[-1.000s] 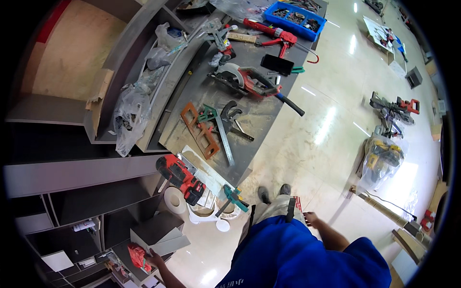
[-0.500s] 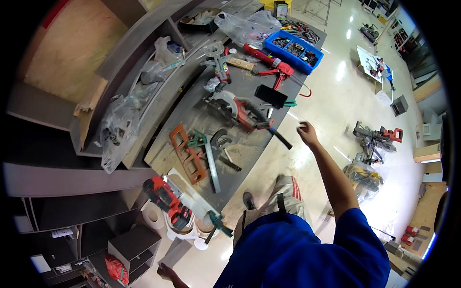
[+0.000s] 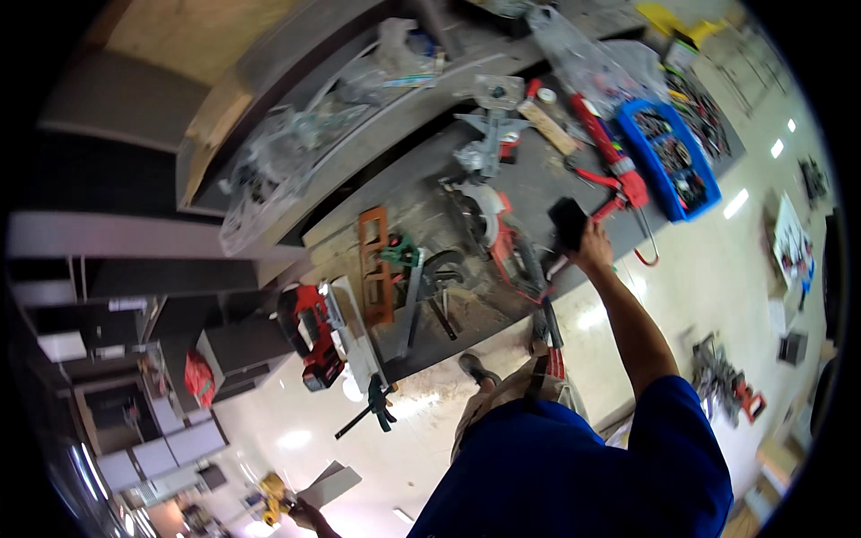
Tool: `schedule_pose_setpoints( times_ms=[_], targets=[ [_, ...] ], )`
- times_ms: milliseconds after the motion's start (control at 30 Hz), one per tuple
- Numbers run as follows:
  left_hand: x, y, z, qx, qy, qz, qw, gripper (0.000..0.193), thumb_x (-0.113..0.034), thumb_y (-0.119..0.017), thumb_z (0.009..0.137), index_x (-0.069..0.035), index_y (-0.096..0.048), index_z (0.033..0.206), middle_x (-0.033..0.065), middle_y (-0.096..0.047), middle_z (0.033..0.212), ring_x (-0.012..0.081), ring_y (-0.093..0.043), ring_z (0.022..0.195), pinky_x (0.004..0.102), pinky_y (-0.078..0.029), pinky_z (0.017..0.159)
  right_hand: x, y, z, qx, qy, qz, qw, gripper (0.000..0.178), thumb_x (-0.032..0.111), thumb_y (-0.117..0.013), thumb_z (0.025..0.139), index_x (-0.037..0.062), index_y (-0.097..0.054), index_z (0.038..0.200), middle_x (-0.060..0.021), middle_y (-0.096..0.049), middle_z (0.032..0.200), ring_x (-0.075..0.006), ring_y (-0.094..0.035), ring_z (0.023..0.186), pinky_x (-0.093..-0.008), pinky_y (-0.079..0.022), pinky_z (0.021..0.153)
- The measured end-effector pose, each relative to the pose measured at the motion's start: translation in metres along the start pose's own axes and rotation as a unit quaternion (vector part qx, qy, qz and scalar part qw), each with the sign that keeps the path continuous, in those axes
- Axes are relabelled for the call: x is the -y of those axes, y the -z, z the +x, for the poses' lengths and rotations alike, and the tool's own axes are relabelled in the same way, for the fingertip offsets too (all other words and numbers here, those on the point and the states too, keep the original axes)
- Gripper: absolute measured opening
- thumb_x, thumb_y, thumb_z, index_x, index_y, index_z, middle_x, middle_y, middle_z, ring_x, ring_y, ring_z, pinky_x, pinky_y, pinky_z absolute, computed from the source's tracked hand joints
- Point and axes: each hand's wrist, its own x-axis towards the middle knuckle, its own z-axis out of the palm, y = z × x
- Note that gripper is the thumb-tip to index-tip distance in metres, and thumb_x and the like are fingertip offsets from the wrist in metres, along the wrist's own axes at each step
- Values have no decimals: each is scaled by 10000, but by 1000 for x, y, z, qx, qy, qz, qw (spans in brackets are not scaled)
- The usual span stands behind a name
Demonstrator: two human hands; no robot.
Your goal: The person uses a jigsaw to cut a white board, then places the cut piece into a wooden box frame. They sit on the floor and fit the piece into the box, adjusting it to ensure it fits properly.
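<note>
My right hand is at the bench's near edge, its fingers stretched out against the right side of a black phone-like slab. They do not appear closed round it. Just beyond lies a red caulking gun; a red and black circular saw rests to the left of the hand. At the lower left, my left hand grips a flat grey board by one end, low and away from the bench. The left fingers are partly hidden and dark.
On the grey bench lie an orange frame-like tool, a green-handled square and a blue parts tray. A red cordless tool and a clamp sit at its left end. A mitre saw stands on the floor at right.
My right hand has moved from beside the bench to the black slab. My left hand still holds the grey board. The whole view has turned, with the bench swinging clockwise.
</note>
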Motion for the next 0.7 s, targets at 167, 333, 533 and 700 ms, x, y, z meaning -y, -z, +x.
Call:
schedule_pose_setpoints(
  times_ms=[167,333,533,700],
  targets=[
    [31,-3,-70,-29,27,-42,998,446,-368,-743,804,29,-556,879,206,-642,774,421,-635,722,526,-509,630,-25,28,-12,-86,60,95,990,925,214,-816,627,-33,-334,1377,-255,-499,1239,-438,-527,1107,-448,-472,940],
    [101,-31,-155,85,14,143,986,798,-628,-340,959,-20,-655,551,106,-640,531,244,-620,468,389,-498,414,33,145,-117,-89,157,157,971,870,214,-826,594,-29,-413,1321,-226,-522,1133,-414,-559,1026,-452,-489,857],
    [106,-135,-157,192,-80,-103,973,627,-547,-580,898,25,-657,654,153,-634,622,300,-582,582,458,-461,536,152,302,-305,-46,441,211,871,795,256,-825,567,-27,-516,1243,-179,-576,1018,-318,-627,811,-380,-547,694],
    [119,-116,-157,210,-18,-72,975,633,-609,-643,827,-1,-609,1002,201,-657,909,363,-620,855,475,-514,766,181,306,-373,76,572,213,789,687,308,-793,648,-7,-557,1211,-126,-600,1018,-252,-636,809,-351,-555,679]
  ],
)
